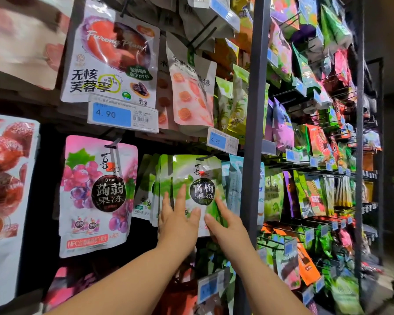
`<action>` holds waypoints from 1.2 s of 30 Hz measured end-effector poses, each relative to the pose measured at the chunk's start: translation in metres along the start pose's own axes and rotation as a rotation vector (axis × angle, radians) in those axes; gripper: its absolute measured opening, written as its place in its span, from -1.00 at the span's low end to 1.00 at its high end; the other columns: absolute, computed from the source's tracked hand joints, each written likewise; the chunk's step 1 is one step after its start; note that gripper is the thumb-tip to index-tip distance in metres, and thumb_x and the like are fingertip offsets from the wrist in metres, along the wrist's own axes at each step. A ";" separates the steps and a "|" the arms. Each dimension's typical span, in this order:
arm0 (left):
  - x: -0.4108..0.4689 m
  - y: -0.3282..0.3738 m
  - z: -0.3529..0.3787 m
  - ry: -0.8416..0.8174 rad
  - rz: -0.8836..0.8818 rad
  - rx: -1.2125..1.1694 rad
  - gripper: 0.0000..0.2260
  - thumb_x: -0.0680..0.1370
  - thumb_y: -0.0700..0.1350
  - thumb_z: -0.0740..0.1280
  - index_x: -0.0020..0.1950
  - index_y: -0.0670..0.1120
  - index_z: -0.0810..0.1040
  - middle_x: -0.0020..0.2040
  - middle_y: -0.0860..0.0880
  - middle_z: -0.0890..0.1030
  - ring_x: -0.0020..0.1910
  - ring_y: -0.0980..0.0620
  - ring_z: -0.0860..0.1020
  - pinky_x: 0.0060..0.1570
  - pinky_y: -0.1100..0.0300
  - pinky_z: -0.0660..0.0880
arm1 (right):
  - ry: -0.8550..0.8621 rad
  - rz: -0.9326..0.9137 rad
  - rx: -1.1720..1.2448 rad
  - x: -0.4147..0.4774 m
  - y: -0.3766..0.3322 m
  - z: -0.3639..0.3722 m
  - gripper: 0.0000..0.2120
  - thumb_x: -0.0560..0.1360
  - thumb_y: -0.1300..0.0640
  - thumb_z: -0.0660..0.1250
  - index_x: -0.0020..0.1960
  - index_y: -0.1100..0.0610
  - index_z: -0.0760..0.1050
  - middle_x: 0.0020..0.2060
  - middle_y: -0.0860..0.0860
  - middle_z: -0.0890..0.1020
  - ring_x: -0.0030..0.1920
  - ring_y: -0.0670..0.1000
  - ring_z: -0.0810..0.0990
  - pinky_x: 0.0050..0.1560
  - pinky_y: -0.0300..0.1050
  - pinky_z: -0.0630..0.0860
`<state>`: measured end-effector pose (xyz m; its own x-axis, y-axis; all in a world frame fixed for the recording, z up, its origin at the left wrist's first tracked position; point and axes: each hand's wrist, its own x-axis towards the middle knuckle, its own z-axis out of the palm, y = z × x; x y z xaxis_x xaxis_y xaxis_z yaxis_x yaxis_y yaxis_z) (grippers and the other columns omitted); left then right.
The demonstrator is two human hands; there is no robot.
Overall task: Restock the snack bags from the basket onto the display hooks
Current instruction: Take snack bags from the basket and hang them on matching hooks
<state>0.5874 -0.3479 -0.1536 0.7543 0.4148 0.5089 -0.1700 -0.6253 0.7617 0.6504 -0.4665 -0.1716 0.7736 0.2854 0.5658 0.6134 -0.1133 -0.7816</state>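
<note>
A green plum-jelly snack bag (198, 176) hangs at the front of a row of like bags on a black display hook (204, 157). My left hand (178, 220) lies flat on the bag's lower left with its fingers straight and spread. My right hand (225, 222) touches the bag's lower right, fingers straight as well. Neither hand grips anything. The basket is out of view.
A pink grape-jelly bag (96, 194) hangs to the left, and a white plum bag (112, 55) above it over a 4.90 price tag (123, 115). A grey upright post (254, 133) stands just right of my hands. More hooks with bags fill the racks beyond it.
</note>
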 end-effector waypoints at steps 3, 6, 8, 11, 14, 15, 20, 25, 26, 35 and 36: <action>0.011 -0.006 0.001 -0.011 -0.033 0.019 -0.45 0.67 0.09 0.12 0.55 0.32 -0.12 0.61 0.03 -0.26 0.60 -0.09 -0.15 0.53 -0.14 -0.04 | -0.021 0.017 -0.065 0.008 -0.001 0.006 -0.38 0.56 -0.06 0.34 0.53 -0.24 0.16 0.25 -0.01 0.43 0.18 -0.11 0.49 0.26 -0.17 0.42; 0.020 -0.013 -0.002 0.001 -0.067 0.053 -0.46 0.67 0.10 0.11 0.55 0.33 -0.11 0.61 0.00 -0.26 0.60 -0.09 -0.15 0.53 -0.13 -0.06 | -0.057 0.062 -0.121 0.015 -0.003 0.013 -0.38 0.58 -0.08 0.31 0.56 -0.23 0.12 0.33 0.02 0.36 0.35 0.02 0.41 0.32 -0.15 0.34; 0.023 -0.016 -0.003 0.020 -0.080 0.087 -0.46 0.67 0.11 0.10 0.56 0.33 -0.11 0.61 0.00 -0.25 0.60 -0.08 -0.15 0.52 -0.10 -0.08 | -0.086 0.080 -0.146 0.015 -0.007 0.016 -0.38 0.60 -0.06 0.28 0.58 -0.20 0.07 0.36 0.06 0.29 0.39 0.05 0.35 0.22 -0.20 0.28; 0.019 -0.017 -0.004 0.042 -0.082 0.122 -0.46 0.67 0.11 0.11 0.57 0.29 -0.09 0.61 0.01 -0.24 0.59 -0.12 -0.15 0.52 -0.11 -0.05 | -0.104 0.086 -0.175 0.011 -0.010 0.017 -0.35 0.62 -0.03 0.25 0.58 -0.24 -0.01 0.44 0.15 0.24 0.39 0.10 0.33 0.16 -0.18 0.26; 0.010 -0.017 -0.003 0.055 -0.060 0.140 -0.45 0.66 0.12 0.14 0.58 0.26 -0.06 0.61 0.05 -0.24 0.58 -0.14 -0.12 0.52 -0.17 0.03 | -0.104 0.079 -0.197 0.001 -0.007 0.014 -0.33 0.63 -0.02 0.25 0.58 -0.28 -0.05 0.48 0.16 0.22 0.44 0.11 0.29 0.15 -0.18 0.24; 0.006 -0.017 -0.003 0.059 -0.050 0.152 -0.44 0.65 0.12 0.15 0.58 0.25 -0.04 0.60 0.05 -0.25 0.58 -0.14 -0.11 0.51 -0.18 0.05 | -0.100 0.067 -0.211 -0.003 -0.006 0.012 -0.34 0.63 -0.03 0.25 0.58 -0.27 -0.06 0.48 0.15 0.22 0.43 0.10 0.29 0.15 -0.19 0.23; -0.019 -0.012 -0.001 0.129 -0.007 0.194 -0.50 0.63 0.08 0.22 0.55 0.16 0.16 0.60 0.01 -0.18 0.56 -0.12 -0.10 0.47 -0.21 0.12 | -0.074 0.061 -0.233 -0.025 0.004 0.003 -0.37 0.63 -0.02 0.24 0.58 -0.23 0.00 0.49 0.08 0.15 0.45 0.05 0.27 0.39 -0.16 0.22; -0.063 -0.010 0.012 0.168 0.106 0.197 -0.54 0.62 -0.03 0.26 0.50 0.12 0.24 0.55 -0.07 0.04 0.52 -0.12 -0.02 0.44 -0.16 0.12 | 0.018 0.045 -0.273 -0.069 0.013 -0.014 -0.45 0.61 0.06 0.27 0.56 -0.07 0.19 0.40 0.11 0.23 0.43 0.10 0.31 0.49 0.06 0.25; -0.074 -0.010 0.017 0.169 0.134 0.184 -0.53 0.61 -0.05 0.27 0.51 0.09 0.25 0.54 -0.08 0.08 0.51 -0.13 0.01 0.44 -0.13 0.12 | 0.033 0.053 -0.275 -0.080 0.015 -0.021 -0.47 0.61 0.07 0.27 0.55 -0.05 0.22 0.37 0.09 0.26 0.42 0.10 0.33 0.48 0.06 0.26; -0.210 -0.044 0.109 -0.397 0.131 0.034 -0.61 0.63 -0.08 0.26 0.46 -0.02 0.33 0.37 -0.06 0.40 0.36 -0.08 0.29 0.28 0.12 0.22 | 0.004 0.243 -0.521 -0.212 0.055 -0.112 -0.68 0.65 -0.03 0.20 0.35 0.01 0.48 0.25 -0.05 0.46 0.22 -0.05 0.47 0.22 -0.09 0.40; -0.226 -0.051 0.120 -0.501 0.095 0.049 -0.61 0.64 -0.05 0.24 0.46 -0.02 0.33 0.39 -0.07 0.41 0.36 -0.08 0.32 0.29 0.10 0.27 | -0.012 0.277 -0.563 -0.228 0.063 -0.123 -0.70 0.65 -0.02 0.19 0.33 0.02 0.50 0.22 -0.07 0.48 0.22 -0.05 0.47 0.20 -0.09 0.41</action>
<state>0.5017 -0.4889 -0.3561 0.9504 -0.0057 0.3110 -0.2318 -0.6798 0.6958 0.5323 -0.6560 -0.3171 0.9160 0.1839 0.3566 0.3827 -0.6672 -0.6390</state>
